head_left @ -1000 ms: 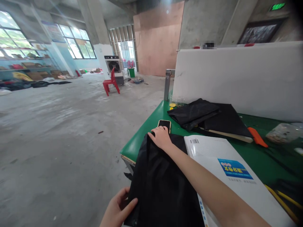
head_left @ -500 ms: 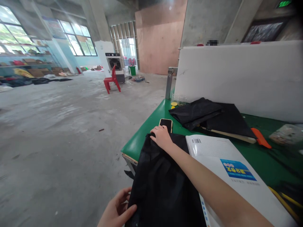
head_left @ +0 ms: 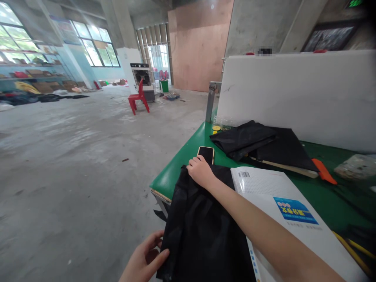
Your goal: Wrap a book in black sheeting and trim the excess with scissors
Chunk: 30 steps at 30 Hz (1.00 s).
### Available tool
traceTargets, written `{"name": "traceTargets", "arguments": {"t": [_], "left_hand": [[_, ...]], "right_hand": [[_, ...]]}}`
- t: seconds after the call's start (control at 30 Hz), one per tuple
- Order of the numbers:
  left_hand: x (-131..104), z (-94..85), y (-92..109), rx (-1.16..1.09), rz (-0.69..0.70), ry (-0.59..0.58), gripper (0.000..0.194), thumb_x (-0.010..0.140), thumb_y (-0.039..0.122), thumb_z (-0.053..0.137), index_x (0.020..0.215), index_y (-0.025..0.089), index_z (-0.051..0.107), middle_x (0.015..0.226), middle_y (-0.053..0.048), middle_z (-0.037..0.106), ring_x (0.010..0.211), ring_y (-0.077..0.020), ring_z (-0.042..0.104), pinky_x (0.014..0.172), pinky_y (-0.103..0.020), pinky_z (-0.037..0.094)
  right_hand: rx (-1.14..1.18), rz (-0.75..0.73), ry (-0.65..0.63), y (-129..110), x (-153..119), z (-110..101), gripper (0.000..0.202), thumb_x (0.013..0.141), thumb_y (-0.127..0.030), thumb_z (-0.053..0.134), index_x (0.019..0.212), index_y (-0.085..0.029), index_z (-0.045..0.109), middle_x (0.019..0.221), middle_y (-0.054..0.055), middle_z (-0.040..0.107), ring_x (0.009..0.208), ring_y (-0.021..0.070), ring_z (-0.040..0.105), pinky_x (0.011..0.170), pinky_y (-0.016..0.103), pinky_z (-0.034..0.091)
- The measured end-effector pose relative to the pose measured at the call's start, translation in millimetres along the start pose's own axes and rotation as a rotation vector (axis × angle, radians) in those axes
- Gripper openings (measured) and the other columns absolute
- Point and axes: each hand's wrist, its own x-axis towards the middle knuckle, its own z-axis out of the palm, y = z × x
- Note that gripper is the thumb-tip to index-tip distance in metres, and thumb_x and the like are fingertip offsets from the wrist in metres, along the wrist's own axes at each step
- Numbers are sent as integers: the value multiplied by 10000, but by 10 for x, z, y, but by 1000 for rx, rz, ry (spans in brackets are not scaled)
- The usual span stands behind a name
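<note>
Black fabric (head_left: 211, 227) lies over the near left part of the green table, its left side folded over. My right hand (head_left: 199, 170) is closed on the fabric's far edge, beside a phone (head_left: 207, 154) in a pale yellow case. At the bottom, my left hand (head_left: 149, 254) grips the near left edge, thumb on top and fingers at the side, partly hidden. A white book (head_left: 282, 211) with a blue label sits right of the fabric, partly under my right forearm.
The green table (head_left: 173, 168) also bears a black cloth pile (head_left: 249, 137), an orange tool (head_left: 324, 172) and a clear plastic bag (head_left: 357, 166). Behind stands a white panel (head_left: 293, 94). A red chair (head_left: 139, 98) is on the floor.
A fold along the fabric's left side shows more clearly now. Both hands keep hold, my right fingers slightly more bunched. The view has shifted slightly.
</note>
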Motion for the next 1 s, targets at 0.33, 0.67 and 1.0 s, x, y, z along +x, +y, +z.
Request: {"name": "traceTargets", "arguments": {"t": [0.33,0.67,1.0], "left_hand": [[147,-187,390,401,132,368,370,856,517,506,1079,239,608,974,-67,666,878,-235,632,752,-289,491],[1449,-86,1162,1152,681,133,487,923,171,266,1399,117,356,1456,-102,396,1372,-200,289,1116,-410,260],[1853,-267,1036,1331,614,61,463,973,335,237,1408,293,391,1484,7,350,1414,-256,164,1108,-516,202]], "right_hand": [[-7,-56,-23,-44,-19,-42,229,932,-130,430,869,-153,649,920,71,606,924,204,479,974,382,266],[48,-72,-74,-50,3,-75,236,909,-117,432,985,-126,655,998,101,634,973,214,508,976,389,280],[144,0,-96,8,-61,-72,274,878,-113,435,1021,-164,664,1059,92,634,998,198,516,951,372,282]]}}
